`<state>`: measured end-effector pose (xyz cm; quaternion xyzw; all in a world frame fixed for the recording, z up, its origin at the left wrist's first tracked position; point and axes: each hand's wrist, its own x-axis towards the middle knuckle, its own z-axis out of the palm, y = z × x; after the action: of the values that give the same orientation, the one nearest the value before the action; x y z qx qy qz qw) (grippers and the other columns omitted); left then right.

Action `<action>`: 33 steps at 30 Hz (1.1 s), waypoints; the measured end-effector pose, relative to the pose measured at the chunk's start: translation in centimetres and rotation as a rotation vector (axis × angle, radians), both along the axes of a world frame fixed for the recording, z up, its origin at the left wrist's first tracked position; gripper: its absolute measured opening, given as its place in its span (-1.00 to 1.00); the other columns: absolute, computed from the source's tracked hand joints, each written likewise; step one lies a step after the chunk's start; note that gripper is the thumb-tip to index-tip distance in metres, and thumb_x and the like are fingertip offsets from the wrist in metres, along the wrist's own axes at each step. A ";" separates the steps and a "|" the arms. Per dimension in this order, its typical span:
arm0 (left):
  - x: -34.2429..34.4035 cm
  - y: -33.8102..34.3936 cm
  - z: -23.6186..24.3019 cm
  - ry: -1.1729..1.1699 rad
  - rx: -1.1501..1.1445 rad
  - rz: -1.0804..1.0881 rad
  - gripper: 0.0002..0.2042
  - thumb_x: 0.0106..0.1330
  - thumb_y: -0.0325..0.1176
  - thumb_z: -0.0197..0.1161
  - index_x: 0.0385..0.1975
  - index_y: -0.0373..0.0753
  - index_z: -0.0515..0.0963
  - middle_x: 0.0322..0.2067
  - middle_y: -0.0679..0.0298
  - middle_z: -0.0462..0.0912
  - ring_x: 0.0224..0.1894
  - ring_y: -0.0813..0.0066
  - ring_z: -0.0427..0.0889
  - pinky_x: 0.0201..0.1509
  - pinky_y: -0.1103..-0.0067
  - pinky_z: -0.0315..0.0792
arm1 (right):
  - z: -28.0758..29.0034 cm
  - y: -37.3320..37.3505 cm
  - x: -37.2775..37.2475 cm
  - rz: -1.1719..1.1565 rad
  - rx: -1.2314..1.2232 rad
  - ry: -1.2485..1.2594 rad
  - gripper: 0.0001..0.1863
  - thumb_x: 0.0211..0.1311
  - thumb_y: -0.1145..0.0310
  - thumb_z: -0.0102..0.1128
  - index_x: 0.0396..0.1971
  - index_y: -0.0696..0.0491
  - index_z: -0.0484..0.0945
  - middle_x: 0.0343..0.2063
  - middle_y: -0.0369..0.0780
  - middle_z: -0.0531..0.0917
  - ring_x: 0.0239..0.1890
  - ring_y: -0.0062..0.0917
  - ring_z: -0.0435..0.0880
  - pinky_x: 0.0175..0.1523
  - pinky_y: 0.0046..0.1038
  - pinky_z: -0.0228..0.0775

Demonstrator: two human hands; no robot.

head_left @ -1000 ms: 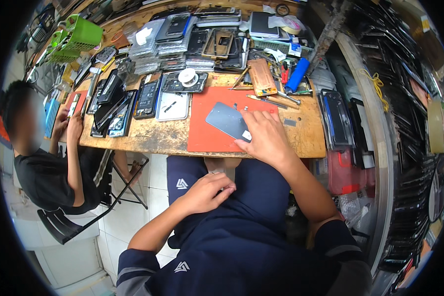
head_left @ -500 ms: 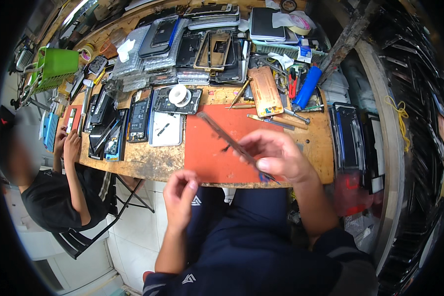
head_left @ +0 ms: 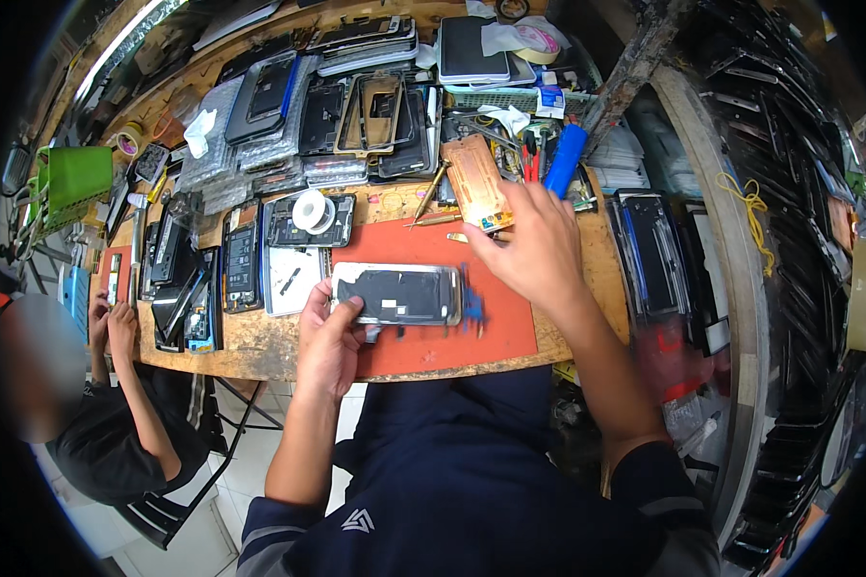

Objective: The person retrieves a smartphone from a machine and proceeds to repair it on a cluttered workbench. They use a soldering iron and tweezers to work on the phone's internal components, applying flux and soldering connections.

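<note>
My left hand (head_left: pixel 327 351) grips the left end of a phone screen panel (head_left: pixel 399 298), thumb on top. The panel's dark back faces up inside a pale edge, and small ribbon cables stick out, blurred, at its right end. It is held over the front of a red-orange mat (head_left: pixel 510 332). My right hand (head_left: pixel 541 240) is over the mat's far right corner with fingers stretched and thumb apart, nothing visible in it. Its fingers overlap the lower end of a copper-coloured phone-shaped plate (head_left: pixel 473 173); whether they touch it cannot be seen.
A white spool (head_left: pixel 310 210) sits on an opened phone left of the mat. Stacked phone parts (head_left: pixel 356 106) fill the back. Red-handled pliers (head_left: pixel 530 159) and a blue cylinder (head_left: pixel 566 162) lie back right. A co-worker (head_left: pixel 115 433) sits at the left with hands at the bench.
The screen panel has passed from my right hand to my left and turned from edge-on to flat. My right hand has moved away toward the copper-coloured plate. The view has shifted.
</note>
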<state>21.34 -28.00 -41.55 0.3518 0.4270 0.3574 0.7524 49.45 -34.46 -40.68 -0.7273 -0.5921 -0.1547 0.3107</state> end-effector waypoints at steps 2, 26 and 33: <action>0.4 -0.8 -0.5 0.003 -0.009 0.013 -0.55 0.52 -0.60 0.19 0.35 -0.23 0.29 0.08 0.15 0.70 -0.03 0.42 0.80 -0.11 0.50 0.80 | 0.1 1.6 0.0 -0.079 -0.162 -0.107 -0.32 0.02 -0.06 0.63 -0.01 0.13 0.64 -0.25 -0.13 0.73 -0.20 -0.23 0.76 -0.07 -0.08 0.50; -22.9 8.2 17.1 0.502 1.466 0.939 -0.57 0.70 -0.27 0.14 -0.51 -0.36 0.50 -0.60 0.37 0.47 -0.50 0.66 0.42 -0.38 0.60 0.31 | 0.4 0.3 3.7 0.016 0.003 -0.197 -0.45 0.12 0.31 0.48 0.14 0.14 0.62 0.06 -0.02 0.67 0.15 -0.03 0.64 0.26 -0.09 0.38; -33.3 29.2 36.3 1.264 1.787 1.176 -0.48 0.39 -0.13 0.45 0.28 -0.19 0.57 0.08 -0.03 0.72 0.12 0.10 0.74 0.26 0.27 0.58 | 0.0 -5.6 3.5 -0.183 -0.058 0.046 -0.71 0.17 0.48 0.44 -0.10 0.14 0.65 -0.20 -0.11 0.68 -0.09 -0.17 0.68 0.06 -0.16 0.39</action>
<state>-11.99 1.24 -5.30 0.6064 0.4145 0.5736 -0.3626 52.94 -40.06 -40.67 -0.7904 -0.5201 -0.1484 0.2876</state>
